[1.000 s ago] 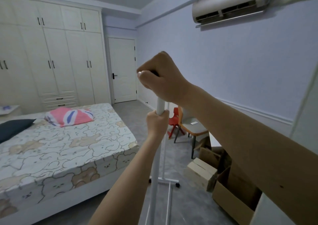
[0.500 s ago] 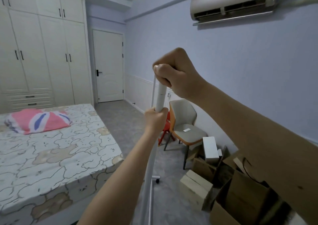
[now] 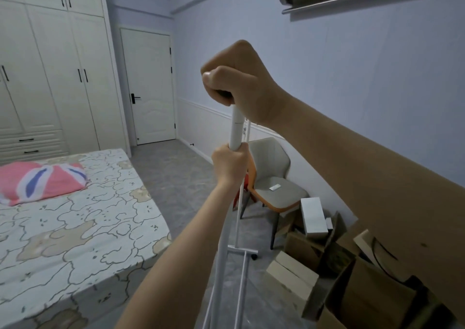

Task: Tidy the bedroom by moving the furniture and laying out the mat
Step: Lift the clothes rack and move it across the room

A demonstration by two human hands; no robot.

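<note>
A white metal clothes rack [image 3: 237, 130] on castors stands in front of me, between the bed and the right wall. My right hand [image 3: 235, 77] grips the top end of its near upright pole, fist closed over it. My left hand [image 3: 230, 166] holds the same pole a little lower, fingers wrapped round it. The rack's base bar and a black castor [image 3: 253, 255] show on the grey floor below. No mat is in view.
A bed [image 3: 75, 228] with a patterned sheet and a pink pillow [image 3: 40, 181] fills the left. A grey chair [image 3: 273, 177] and several cardboard boxes [image 3: 334, 265] crowd the right wall. Wardrobes and a closed door [image 3: 148, 87] stand at the back.
The view has swung right and come closer to the chair and boxes; the bed slid left. Both hands kept their hold on the pole, and the rack's base has shifted across the floor.
</note>
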